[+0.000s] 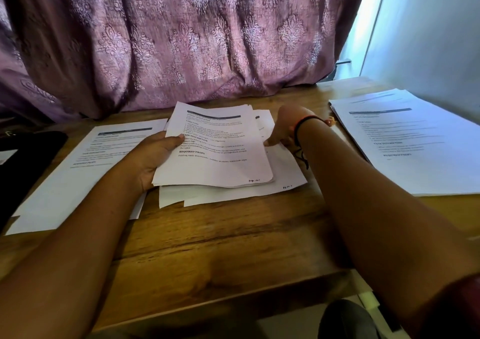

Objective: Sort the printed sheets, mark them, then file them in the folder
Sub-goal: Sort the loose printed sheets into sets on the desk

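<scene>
A thin bundle of printed sheets is lifted slightly over the middle of the wooden table. My left hand grips its left edge, thumb on top and fingers underneath. My right hand holds the bundle's right edge, fingers curled against the paper. The top sheet has a handwritten note in its lower right corner. Beneath the bundle lie loose sheets, one also marked by hand at its corner. No folder can be made out with certainty.
A printed sheet pile lies at the left, another pile at the right. A black object sits at the table's left edge. A purple patterned curtain hangs close behind the table.
</scene>
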